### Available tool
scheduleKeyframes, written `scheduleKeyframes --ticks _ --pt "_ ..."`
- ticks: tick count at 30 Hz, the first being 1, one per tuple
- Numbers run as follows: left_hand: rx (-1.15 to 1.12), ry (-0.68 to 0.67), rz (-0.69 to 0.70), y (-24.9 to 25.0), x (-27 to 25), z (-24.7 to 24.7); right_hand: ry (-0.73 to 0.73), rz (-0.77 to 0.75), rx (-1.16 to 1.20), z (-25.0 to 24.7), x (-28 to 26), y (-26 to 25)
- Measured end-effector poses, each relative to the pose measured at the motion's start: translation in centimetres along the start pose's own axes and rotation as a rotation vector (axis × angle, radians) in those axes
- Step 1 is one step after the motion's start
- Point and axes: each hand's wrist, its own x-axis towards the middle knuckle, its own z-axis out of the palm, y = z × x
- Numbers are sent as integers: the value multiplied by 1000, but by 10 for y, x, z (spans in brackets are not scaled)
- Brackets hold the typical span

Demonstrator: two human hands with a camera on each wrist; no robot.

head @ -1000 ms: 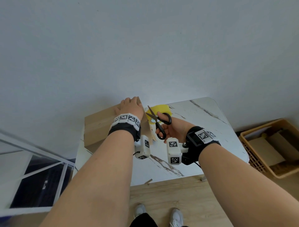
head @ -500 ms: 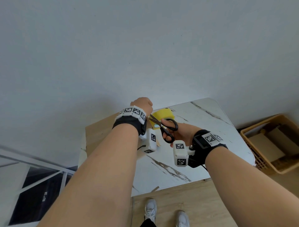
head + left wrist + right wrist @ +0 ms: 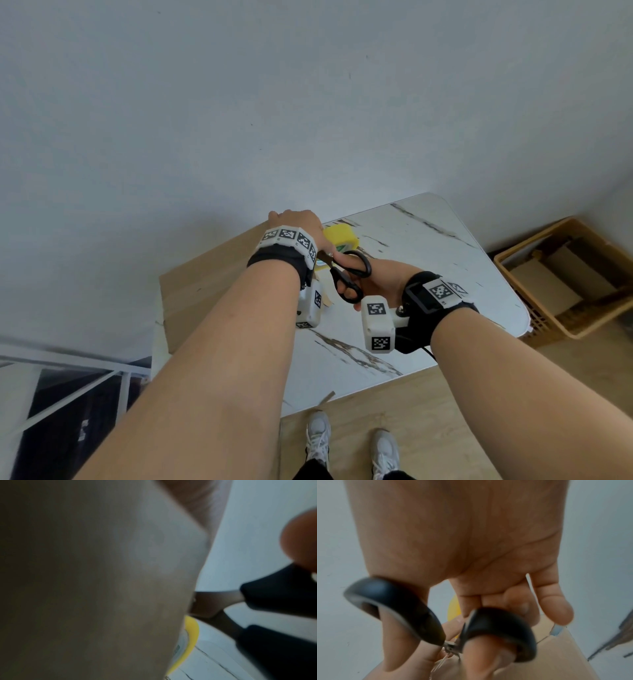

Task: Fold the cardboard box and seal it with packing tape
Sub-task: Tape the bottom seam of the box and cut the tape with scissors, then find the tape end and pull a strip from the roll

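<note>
A wood-look floor (image 3: 428, 404) runs under the person's white sneakers (image 3: 318, 437), and a white marble-patterned table (image 3: 445, 274) with rounded corners stands against a plain pale wall (image 3: 308, 102). At the near table edge a small scrap (image 3: 327, 397) sticks out. To the left a white metal rail (image 3: 68, 373) frames a dark opening; to the right, on the floor, a woven basket (image 3: 513, 270) holds cardboard pieces.

Over the table, the right hand (image 3: 380, 277) grips black scissors (image 3: 349, 274), thumb through one loop and fingers through the other, blades pointing toward the left hand (image 3: 298, 222). That hand is raised above the cardboard box (image 3: 205, 287), which lies on the table's left side; whether it holds anything cannot be told. Just behind the hands sits a yellow roll of packing tape (image 3: 342, 236).
</note>
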Motion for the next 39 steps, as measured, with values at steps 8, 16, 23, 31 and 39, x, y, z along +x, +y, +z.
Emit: scheduleKeyframes --ticks 8,16,23,31,39 --pt "-26 20 -36 1 -1 0 5 -48 6 -2 5 3" --pt "-25 31 -27 0 -3 2 7 -70 -3 -6 7 7" --pt "-17 46 -36 -1 -9 2 9 -59 -66 -11 14 11" --pt "58 23 -40 2 -12 3 12 -34 -116 -18 20 16" --pt "102 42 -11 0 -5 9 12 51 -99 -22 14 12"
